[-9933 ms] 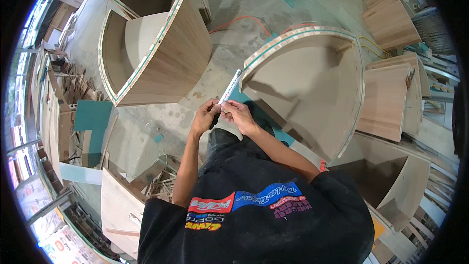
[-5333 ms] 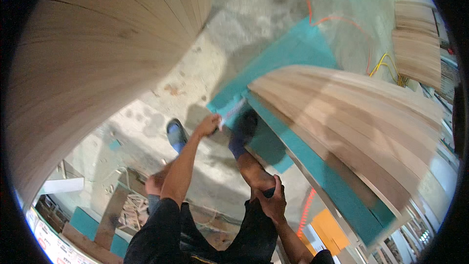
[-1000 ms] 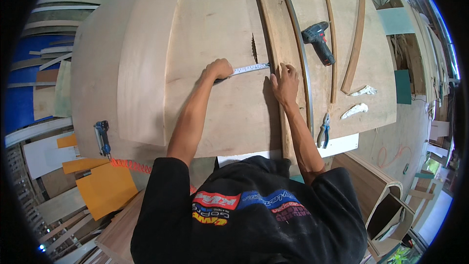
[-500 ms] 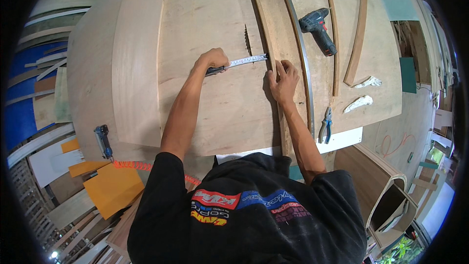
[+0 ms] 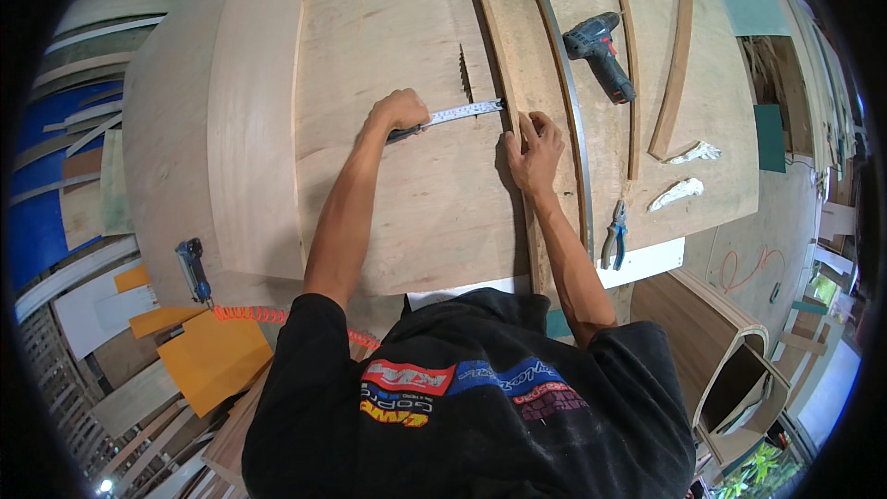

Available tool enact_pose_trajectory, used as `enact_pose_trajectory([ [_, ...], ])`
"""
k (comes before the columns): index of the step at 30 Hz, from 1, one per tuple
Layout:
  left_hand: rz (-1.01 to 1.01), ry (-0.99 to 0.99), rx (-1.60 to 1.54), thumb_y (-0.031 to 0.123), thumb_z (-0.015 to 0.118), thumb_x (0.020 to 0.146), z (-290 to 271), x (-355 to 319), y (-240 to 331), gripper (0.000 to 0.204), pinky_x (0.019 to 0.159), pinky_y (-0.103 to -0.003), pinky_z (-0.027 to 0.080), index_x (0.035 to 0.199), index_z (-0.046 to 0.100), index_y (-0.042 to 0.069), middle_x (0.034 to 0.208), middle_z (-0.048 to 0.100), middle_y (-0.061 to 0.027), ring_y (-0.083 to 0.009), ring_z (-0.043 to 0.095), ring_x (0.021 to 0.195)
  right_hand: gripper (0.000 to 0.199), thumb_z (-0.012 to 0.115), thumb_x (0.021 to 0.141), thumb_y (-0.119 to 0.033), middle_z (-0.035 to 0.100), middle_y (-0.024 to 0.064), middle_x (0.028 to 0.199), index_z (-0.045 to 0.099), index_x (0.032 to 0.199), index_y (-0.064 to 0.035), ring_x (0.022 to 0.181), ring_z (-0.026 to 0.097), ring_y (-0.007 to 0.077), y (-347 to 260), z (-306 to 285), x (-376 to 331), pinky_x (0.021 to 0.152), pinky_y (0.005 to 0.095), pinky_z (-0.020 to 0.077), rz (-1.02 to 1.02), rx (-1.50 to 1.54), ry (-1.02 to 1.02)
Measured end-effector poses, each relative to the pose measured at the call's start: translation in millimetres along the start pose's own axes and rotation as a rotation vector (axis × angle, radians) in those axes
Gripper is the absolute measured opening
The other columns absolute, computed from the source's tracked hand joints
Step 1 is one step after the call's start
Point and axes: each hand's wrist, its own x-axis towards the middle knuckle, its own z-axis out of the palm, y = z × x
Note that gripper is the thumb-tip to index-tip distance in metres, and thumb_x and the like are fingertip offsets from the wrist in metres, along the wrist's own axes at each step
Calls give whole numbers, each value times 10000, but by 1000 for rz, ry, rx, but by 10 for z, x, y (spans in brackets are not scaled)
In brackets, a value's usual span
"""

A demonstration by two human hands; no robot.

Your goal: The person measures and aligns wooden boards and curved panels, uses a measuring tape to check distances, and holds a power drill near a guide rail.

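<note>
My left hand (image 5: 401, 110) is closed around a dark-handled tool with a narrow silvery blade (image 5: 457, 115), whose light face carries dark marks; its exact kind is unclear. The blade's far end meets the left edge of a long wooden plank (image 5: 522, 37). Just below that spot, my right hand (image 5: 536, 152) lies on the plank, fingers bent and thumb at the left edge, holding it. A dark, jagged-edged strip (image 5: 465, 74), like a saw blade or its shadow, shows on the plywood sheet (image 5: 397, 212) beside the silvery blade.
A curved metal-edged strip (image 5: 561, 46) runs along the plank's right. Beyond lie a cordless drill (image 5: 602, 57), wooden strips (image 5: 679, 46), pliers (image 5: 614, 236) and crumpled white pieces (image 5: 676, 194). An air tool (image 5: 193, 270) with a coiled red hose (image 5: 249, 313) sits at the near left corner.
Hardly anything differs: the view has shifted very slightly, and both hands keep their places, with the silvery blade still against the plank.
</note>
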Motion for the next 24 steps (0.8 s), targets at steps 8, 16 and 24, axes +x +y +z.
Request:
enact_pose_trajectory([
  [8,36,-25,-183,203,674,729,-36,-66,11,185,608,-356,525,784,772,56,732,719,-95,-190,667,638,438,691,877,-281,530,137,1299,641,1278,-111,1182,474,330,-18,-9,7,1014,475,359,-13,17,4],
  [16,23,-59,-233,175,653,757,-110,-162,90,186,545,-333,529,765,753,18,680,695,-93,-177,639,551,437,694,874,-289,537,146,1296,651,1263,-95,1194,480,332,-26,-27,11,1015,472,364,-7,10,5],
  [24,8,-75,-254,170,669,761,-100,-134,89,175,557,-326,531,780,762,23,683,699,-93,-172,644,558,440,687,874,-295,533,148,1297,652,1260,-88,1194,475,332,-17,-22,26,1009,469,364,1,16,-2],
])
